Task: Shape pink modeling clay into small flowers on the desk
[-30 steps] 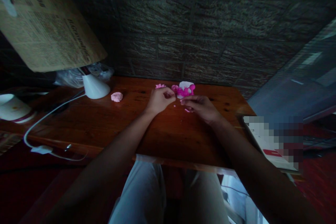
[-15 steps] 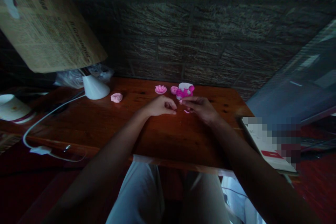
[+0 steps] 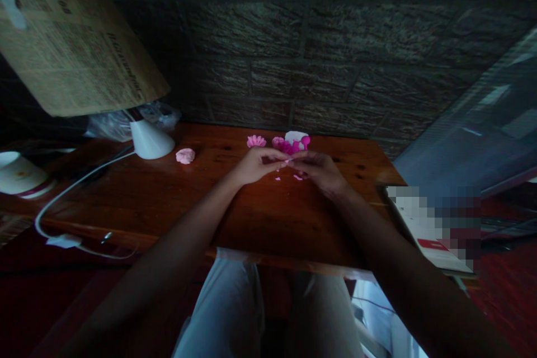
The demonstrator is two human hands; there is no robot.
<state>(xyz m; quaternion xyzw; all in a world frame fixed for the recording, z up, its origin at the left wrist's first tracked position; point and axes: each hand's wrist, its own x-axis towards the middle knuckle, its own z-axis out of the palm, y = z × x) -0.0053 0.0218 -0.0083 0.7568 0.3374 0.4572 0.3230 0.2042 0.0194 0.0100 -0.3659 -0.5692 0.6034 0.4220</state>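
My left hand (image 3: 257, 166) and my right hand (image 3: 322, 172) meet fingertip to fingertip above the table. Both are closed in a pinch around a small pale pink piece (image 3: 288, 161), perhaps soft clay; the fingers hide most of it. Small pink scraps (image 3: 277, 179) lie on the wood just below. Behind my left hand stands a pink flower shape (image 3: 256, 141) with pointed petals. Past the fingertips, a rounded pink shape (image 3: 277, 141), bright magenta pieces (image 3: 305, 142) and a white item (image 3: 295, 136) sit close together, partly covered by my hands.
A pale pink crumpled lump (image 3: 185, 156) lies left, near the white lamp base (image 3: 151, 140) with its paper shade (image 3: 88, 45). A white cup (image 3: 19, 172) and a cable (image 3: 84, 173) are further left. A book (image 3: 440, 251) rests at the right edge, and a brick wall (image 3: 268, 39) stands behind.
My left hand has moved right and its fingers have closed on the small pink piece at my right fingertips. Another pink scrap now shows on the table between the hands.
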